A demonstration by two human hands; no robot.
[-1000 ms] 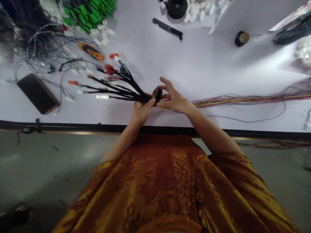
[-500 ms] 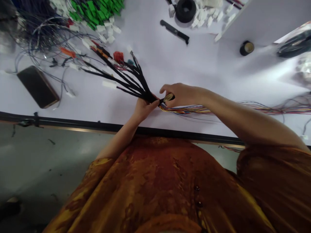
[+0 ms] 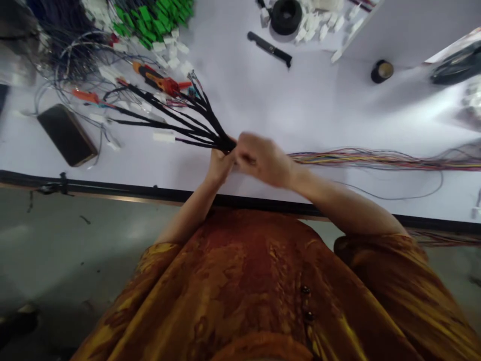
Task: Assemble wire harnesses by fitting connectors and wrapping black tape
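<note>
A bundle of black-wrapped wire branches [image 3: 205, 133] fans out to the upper left, with connectors at several ends. My left hand [image 3: 220, 165] is closed round the bundle where the branches meet. Right beside it, my right hand [image 3: 259, 158] is curled and blurred by motion; what its fingers hold is hidden. Loose coloured wires [image 3: 349, 158] run from behind my right hand to the right edge.
A phone [image 3: 67, 135] lies at the left. Behind are green connectors [image 3: 154, 22], a black tape roll [image 3: 286, 16], a dark cutter [image 3: 269, 48] and a small round black object [image 3: 382, 71]. The table edge [image 3: 176, 195] runs in front.
My right hand has moved left and turned over at the junction, and the roll seen in it is now hidden. The branches have shifted slightly left, uncovering an orange-handled tool.
</note>
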